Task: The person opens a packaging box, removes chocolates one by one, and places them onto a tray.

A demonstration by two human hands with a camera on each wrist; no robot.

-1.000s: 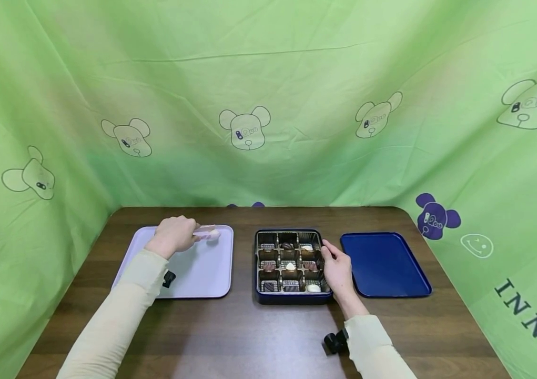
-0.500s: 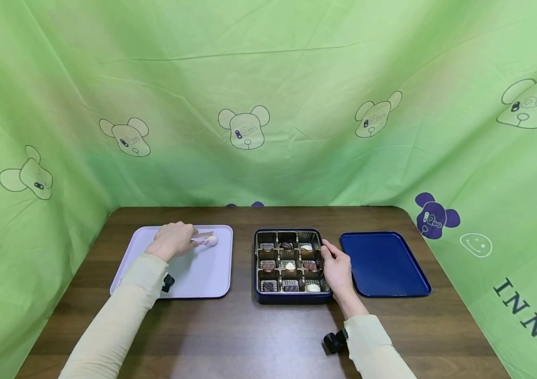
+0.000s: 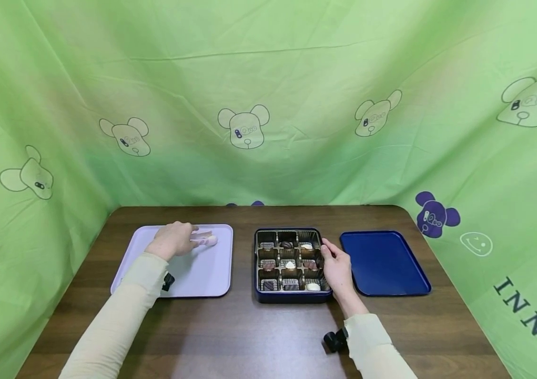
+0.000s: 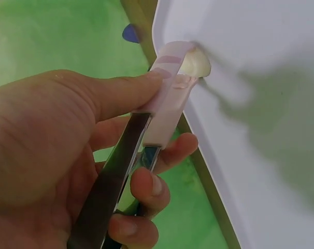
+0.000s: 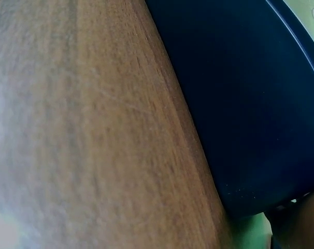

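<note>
My left hand (image 3: 173, 239) grips a pair of tongs (image 4: 113, 179) with metal arms and pale pink tips, thumb along one arm and fingers round the other. At the tips is a small white chocolate (image 4: 199, 63), over the lavender tray (image 3: 197, 279); I cannot tell whether the chocolate touches the tray. Right of the tray, a dark blue box (image 3: 292, 298) stands upright with a divided insert bearing dark, brown and white chocolates. My right hand (image 3: 337, 267) holds the box by its right side, thumb near the rim; its other fingers are mostly hidden.
A flat dark blue lid (image 3: 384, 263) lies on the wooden table (image 3: 240, 337) to the right of the box. Green printed cloth (image 3: 296, 173) hangs behind and beside the table. Each wrist carries a small black camera.
The left hand, with the tongs and white chocolate, has come slightly lower and toward me over the tray. The right hand and box stay in place.
</note>
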